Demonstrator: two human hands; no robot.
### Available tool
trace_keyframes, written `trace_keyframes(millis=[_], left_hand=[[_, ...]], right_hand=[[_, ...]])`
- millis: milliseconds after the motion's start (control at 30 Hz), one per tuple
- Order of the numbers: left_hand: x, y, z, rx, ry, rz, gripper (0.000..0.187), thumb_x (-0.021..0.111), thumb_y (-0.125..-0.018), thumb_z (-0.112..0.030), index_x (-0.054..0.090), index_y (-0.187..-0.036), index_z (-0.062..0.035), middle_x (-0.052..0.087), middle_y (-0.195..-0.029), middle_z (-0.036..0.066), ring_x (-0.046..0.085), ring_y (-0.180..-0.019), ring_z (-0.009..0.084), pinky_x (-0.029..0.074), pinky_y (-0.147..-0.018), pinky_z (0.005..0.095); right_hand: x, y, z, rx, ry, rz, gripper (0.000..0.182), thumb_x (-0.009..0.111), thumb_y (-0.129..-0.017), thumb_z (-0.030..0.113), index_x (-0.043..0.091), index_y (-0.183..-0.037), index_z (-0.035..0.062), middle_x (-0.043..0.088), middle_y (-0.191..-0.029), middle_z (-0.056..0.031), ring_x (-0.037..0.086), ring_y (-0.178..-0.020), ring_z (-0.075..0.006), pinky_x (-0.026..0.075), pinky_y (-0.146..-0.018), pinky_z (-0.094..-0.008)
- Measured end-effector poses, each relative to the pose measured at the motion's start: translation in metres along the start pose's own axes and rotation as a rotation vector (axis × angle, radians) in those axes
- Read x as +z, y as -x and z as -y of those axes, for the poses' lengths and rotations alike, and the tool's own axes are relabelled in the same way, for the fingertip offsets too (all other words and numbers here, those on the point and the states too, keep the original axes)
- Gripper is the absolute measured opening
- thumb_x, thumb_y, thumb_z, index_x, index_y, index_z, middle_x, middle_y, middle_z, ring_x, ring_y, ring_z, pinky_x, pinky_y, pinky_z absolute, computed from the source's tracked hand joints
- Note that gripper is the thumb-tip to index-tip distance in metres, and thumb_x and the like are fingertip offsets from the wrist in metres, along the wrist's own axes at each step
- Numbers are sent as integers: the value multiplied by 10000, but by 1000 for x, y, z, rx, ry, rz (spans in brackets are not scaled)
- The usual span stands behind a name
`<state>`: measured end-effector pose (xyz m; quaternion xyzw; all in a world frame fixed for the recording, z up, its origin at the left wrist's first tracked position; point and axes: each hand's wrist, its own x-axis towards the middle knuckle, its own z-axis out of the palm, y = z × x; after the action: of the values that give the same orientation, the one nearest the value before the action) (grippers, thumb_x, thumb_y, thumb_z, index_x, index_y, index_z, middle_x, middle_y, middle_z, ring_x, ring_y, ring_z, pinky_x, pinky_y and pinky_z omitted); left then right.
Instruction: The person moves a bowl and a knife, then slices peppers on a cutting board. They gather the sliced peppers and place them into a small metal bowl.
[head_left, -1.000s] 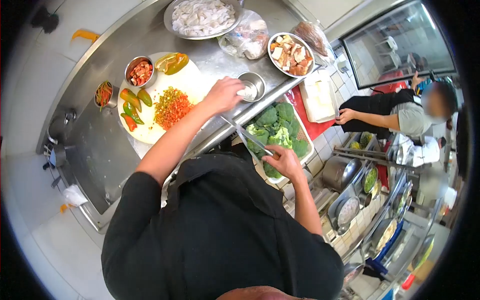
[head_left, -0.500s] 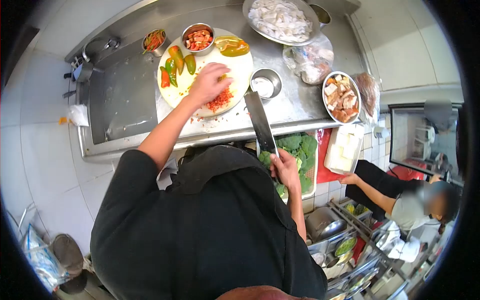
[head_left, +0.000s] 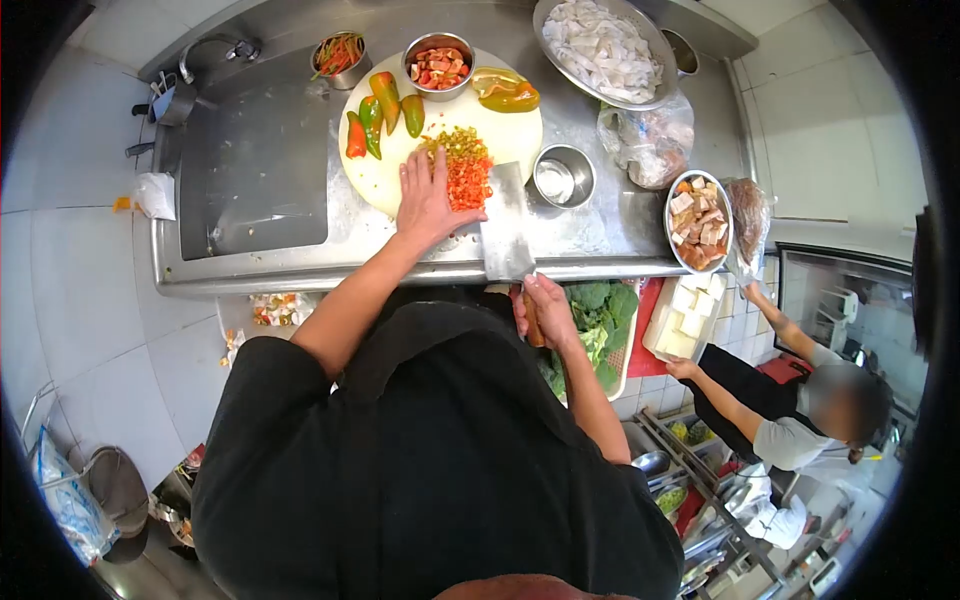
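Observation:
My left hand (head_left: 428,203) lies with its fingers stretched out along the left side of a pile of diced red and green pepper (head_left: 466,178). The pile sits on a round white cutting board (head_left: 375,190). In my right hand (head_left: 550,312) is the wooden handle of a cleaver (head_left: 507,225). Its broad blade lies flat-side up at the board's right edge, close to the pile. Whole peppers (head_left: 383,97) rest on the board's left part, and an opened pepper (head_left: 506,92) at its upper right. A metal bowl of chopped red pieces (head_left: 440,67) stands at the back of the board.
Right of the board stands a metal cup (head_left: 563,177). Beyond are a large bowl of white strips (head_left: 602,50), bagged food (head_left: 650,145) and a bowl of cubed meat (head_left: 698,222). A sink (head_left: 255,170) is at left. A co-worker (head_left: 790,400) holds a tray of white blocks (head_left: 685,315).
My left hand has come down flat beside the diced pepper, uncovering the pile. The cleaver's blade has turned broad-side up. The co-worker's other hand now reaches to the bag beside the meat bowl.

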<state>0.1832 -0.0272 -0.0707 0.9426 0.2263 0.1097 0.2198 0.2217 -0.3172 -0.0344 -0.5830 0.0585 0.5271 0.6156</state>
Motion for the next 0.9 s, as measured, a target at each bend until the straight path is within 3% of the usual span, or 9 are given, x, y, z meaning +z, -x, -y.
trace_keyframes(millis=[133, 167, 267, 367, 600, 733, 900], left_hand=[[8, -3, -5, 43, 82, -99, 1156, 773, -771, -728, 358, -1599, -38, 352, -1548, 357, 328, -1452, 535, 223, -1241, 619], [7, -2, -6, 52, 131, -198, 916, 790, -833, -608, 504, -1517, -70, 435, -1472, 318, 416, -1369, 495, 310, -1189, 583], [11, -5, 3, -4, 300, -267, 639, 836, -867, -383, 634, -1379, -58, 488, -1407, 252, 469, -1307, 428, 381, -1133, 511], [2, -6, 1, -20, 420, -360, 433, 836, -867, -260, 716, -1226, -50, 553, -1315, 203, 515, -1243, 391, 412, -1098, 468], [-20, -24, -22, 103, 462, -384, 325, 819, -879, -187, 726, -1152, -37, 592, -1228, 187, 562, -1175, 369, 444, -1052, 439], [-19, -39, -54, 207, 529, -320, 342, 808, -876, -231, 723, -1158, -57, 576, -1227, 186, 545, -1151, 386, 430, -1032, 482], [11, -59, -112, 299, 567, -207, 337, 810, -879, -226, 722, -1152, -49, 580, -1235, 184, 553, -1160, 378, 445, -1034, 468]], right_hand=[[42, -12, -4, 62, 64, 49, 266, 582, -1093, 334, 548, -983, 95, 589, -658, -52, 536, -458, -161, 447, -430, -309], [50, -15, -4, 64, 84, 81, 263, 578, -1095, 330, 548, -985, 93, 589, -659, -52, 535, -458, -159, 446, -431, -307], [67, -16, 5, 78, 112, 116, 251, 563, -1102, 313, 561, -1004, 82, 591, -659, -55, 535, -459, -157, 450, -443, -302], [73, -15, 12, 66, 114, 133, 244, 565, -1101, 312, 582, -1039, 76, 592, -664, -54, 541, -464, -156, 454, -450, -300], [79, 12, 30, -6, 76, 106, 242, 568, -1100, 308, 602, -1090, 69, 592, -677, -42, 558, -476, -151, 461, -449, -299], [68, 31, 38, -46, 29, 43, 243, 564, -1100, 309, 592, -1063, 71, 589, -680, -44, 561, -474, -156, 466, -448, -302], [41, 53, 42, -129, -92, -67, 245, 557, -1100, 297, 574, -1022, 66, 589, -674, -52, 554, -461, -165, 462, -432, -310]])
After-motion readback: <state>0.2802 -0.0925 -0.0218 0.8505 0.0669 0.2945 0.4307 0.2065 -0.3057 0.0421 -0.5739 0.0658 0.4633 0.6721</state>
